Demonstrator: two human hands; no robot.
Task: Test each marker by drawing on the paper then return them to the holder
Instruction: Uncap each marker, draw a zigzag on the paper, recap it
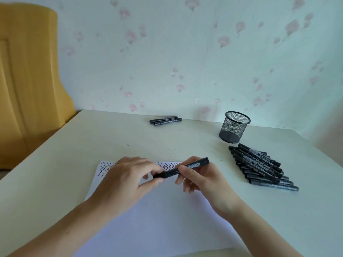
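Holding 1 black marker over the paper. Right hand wrapped round the body, left hand pinching the cap end. Looks like pulling the cap off or pushing it back on; cannot tell which. Zigzag lines at the top of the sheet. Next, probably draw, then drop it in the mesh holder, now with no markers in it. Pile waiting by the holder, 2 more far back.

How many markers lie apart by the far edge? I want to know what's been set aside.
2 markers, lying side by side near the wall, left of the mesh holder. A third could be hidden behind them.
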